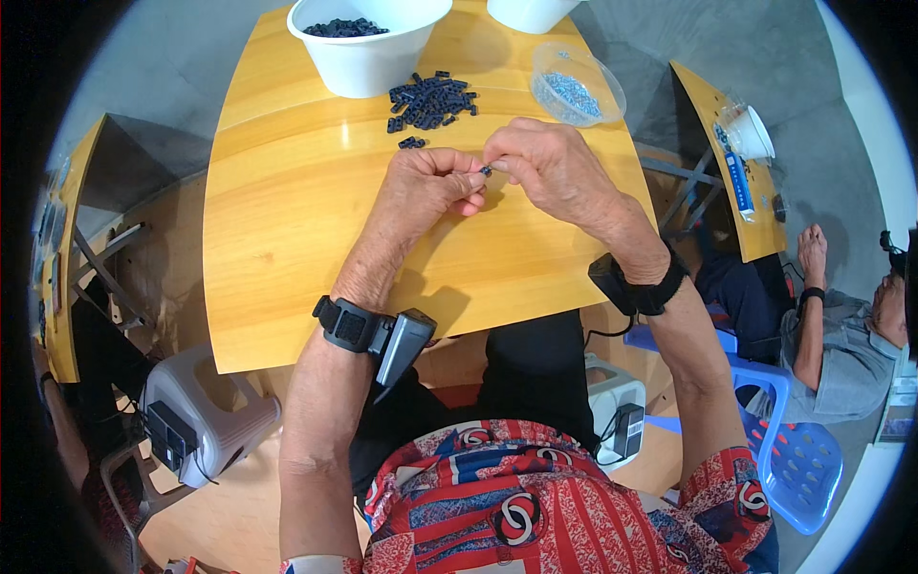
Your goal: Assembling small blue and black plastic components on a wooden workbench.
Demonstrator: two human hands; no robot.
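Observation:
My left hand (pixel 430 187) pinches a small dark plastic piece (pixel 486 171) between thumb and forefinger, above the middle of the table. Right beside it, my right hand (pixel 550 167) is closed with its fingertips at the same piece. Whether the right fingers hold a tiny part of their own is hidden. Just beyond my hands lies a loose pile of small black plastic pieces (pixel 430 100), with a few more (pixel 411 143) nearer my left hand. A clear round tub (pixel 612 96) of small silvery parts (pixel 571 94) stands beyond my right hand.
A white bucket (pixel 368 67) with more black pieces stands at the far left of the wooden table (pixel 277 249). Another white container (pixel 531 14) is at the far edge. To the right, a person (pixel 841 335) sits by another table (pixel 755 225); stools flank me.

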